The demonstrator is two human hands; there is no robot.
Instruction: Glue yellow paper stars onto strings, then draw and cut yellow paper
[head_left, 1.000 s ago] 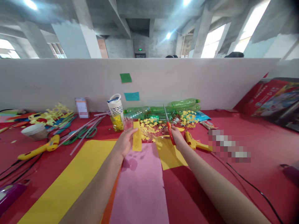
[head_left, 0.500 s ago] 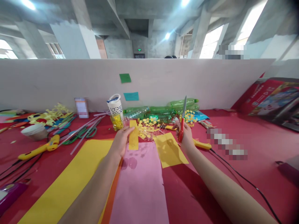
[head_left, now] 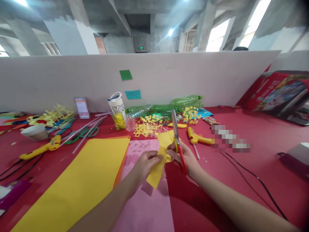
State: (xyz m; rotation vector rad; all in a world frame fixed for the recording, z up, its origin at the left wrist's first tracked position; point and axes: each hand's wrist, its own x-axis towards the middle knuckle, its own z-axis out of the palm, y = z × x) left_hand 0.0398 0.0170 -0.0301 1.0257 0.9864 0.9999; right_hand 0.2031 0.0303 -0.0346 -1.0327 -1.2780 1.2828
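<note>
My left hand (head_left: 150,161) pinches a narrow strip of yellow paper (head_left: 156,172) above the pink sheet (head_left: 145,209). Scissors (head_left: 176,129) with red handles are in my right hand (head_left: 187,158), blades pointing up and away from me. The right fingertips are close to the strip's upper end; whether they touch it I cannot tell. Behind both hands lies a wider piece of yellow paper (head_left: 165,137), partly hidden by them. A large yellow sheet (head_left: 79,174) rests left of the pink one, with an orange sheet (head_left: 118,178) showing under its edge.
Yellow star cut-outs (head_left: 148,125) are piled before green plastic bottles (head_left: 166,108) along the white partition (head_left: 96,77). One yellow glue gun (head_left: 196,137) lies right, another glue gun (head_left: 45,149) left, both near cables. Green-handled scissors (head_left: 93,133) and a white cup (head_left: 35,132) sit at left.
Both hands have come closer together and nearer to me. The left brought the yellow strip rightward and tilted it; the right moved the scissors left beside it. The camera view shifted slightly.
</note>
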